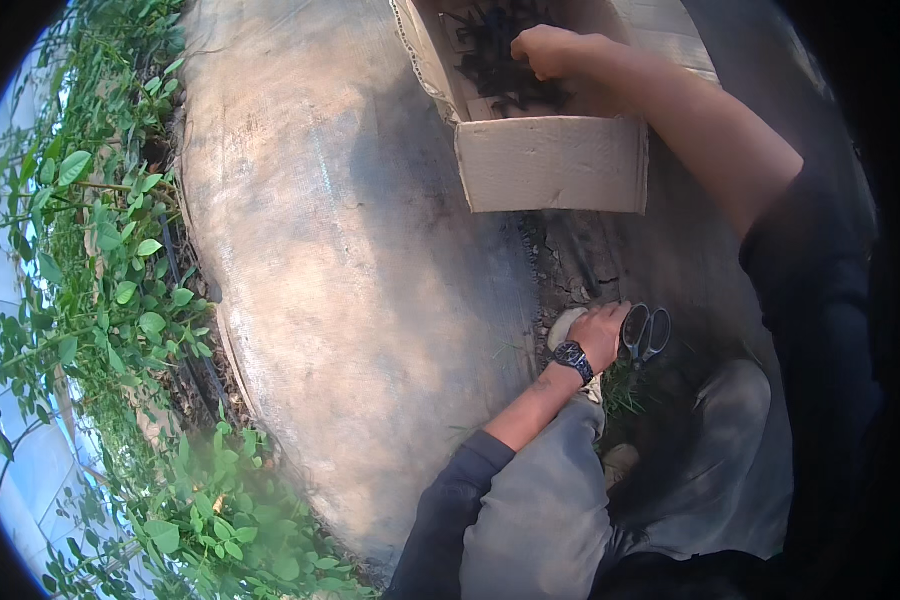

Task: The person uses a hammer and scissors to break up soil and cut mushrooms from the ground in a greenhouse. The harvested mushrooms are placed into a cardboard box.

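Note:
My right hand (547, 51) reaches into an open cardboard box (553, 166), its fingers curled down beside a heap of small black pieces (495, 56). Whether the fingers hold any of the pieces is hidden. My left hand (601, 334), with a dark wristwatch (573, 358) at its wrist, is low in front of me, over my light shoe (564, 328). A pair of scissors (656, 334) shows its two handle loops right at the left fingertips, with the blades towards the ground. I cannot tell if those fingers grip it.
Worn woven sheeting (292, 247) covers the ground, with a strip of bare soil (570, 262) between the box and my feet. Leafy green plants (112, 232) line the left side. My bent knees (735, 397) flank a tuft of grass (624, 394).

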